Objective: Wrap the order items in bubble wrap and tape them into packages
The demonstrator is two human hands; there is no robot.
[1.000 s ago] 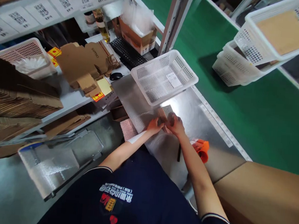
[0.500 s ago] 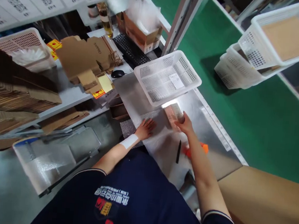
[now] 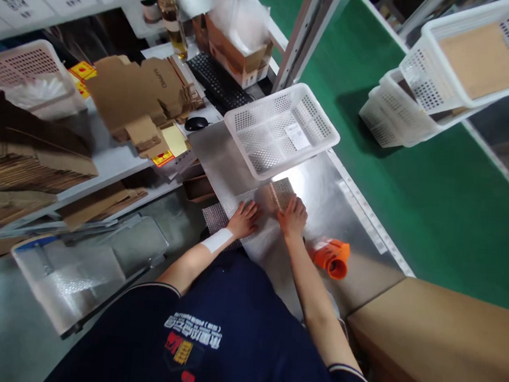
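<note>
A sheet of bubble wrap (image 3: 235, 210) lies on the steel worktop (image 3: 342, 210). A small brown item partly wrapped in it (image 3: 277, 194) sits just below the white basket (image 3: 282, 128). My left hand (image 3: 245, 219) lies flat on the bubble wrap with fingers spread. My right hand (image 3: 294, 216) presses on the near side of the wrapped item, fingers bent over it. An orange tape dispenser (image 3: 332, 257) lies on the worktop to the right of my right forearm.
Flat cardboard boxes (image 3: 142, 101), a mouse (image 3: 196, 123) and a keyboard (image 3: 217, 83) are on the left shelf. Stacked white baskets (image 3: 428, 81) stand on the green conveyor (image 3: 437, 189). A bubble wrap roll (image 3: 77, 282) is lower left, a large carton (image 3: 450, 345) lower right.
My right hand moved the wrapped item left and nearer, then settled on it. My left hand let go of the item and now lies flat on the bubble wrap.
</note>
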